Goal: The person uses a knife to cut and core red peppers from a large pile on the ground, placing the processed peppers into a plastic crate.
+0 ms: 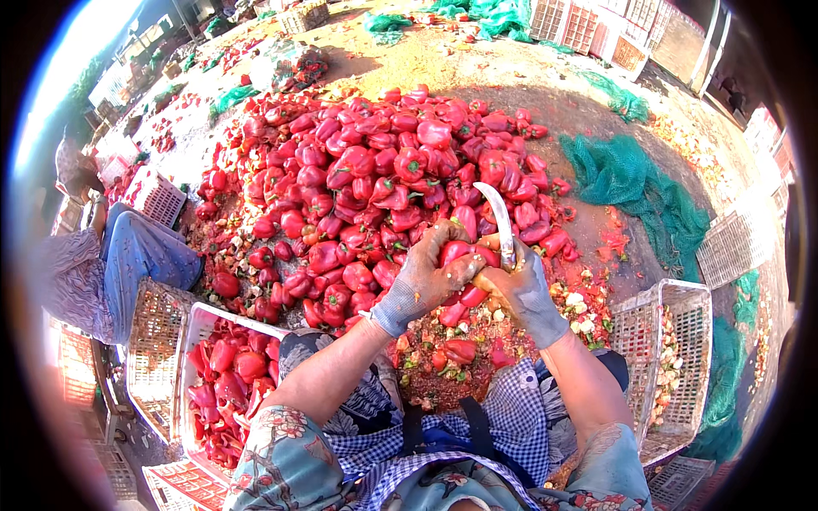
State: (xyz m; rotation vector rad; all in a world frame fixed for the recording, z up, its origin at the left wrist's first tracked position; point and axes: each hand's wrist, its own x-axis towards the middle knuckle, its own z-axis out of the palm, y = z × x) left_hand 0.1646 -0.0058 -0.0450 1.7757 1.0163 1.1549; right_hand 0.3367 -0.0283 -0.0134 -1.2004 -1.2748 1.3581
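A red bell pepper is held between my two gloved hands, in front of a large heap of red bell peppers. My left hand grips it from the left, fingers curled around its side. In my right hand is a knife with a curved, sickle-like blade; the blade points up and away from the pepper. Fingers of the right hand also touch the pepper, and the knife's handle is hidden in the palm. Below the hands, pepper scraps and pale seed cores cover the ground between my knees.
Left of me stands a white crate filled with peppers. A plastic crate holding cores is on the right. Green netting lies beyond it. Another person sits at the left, near a crate.
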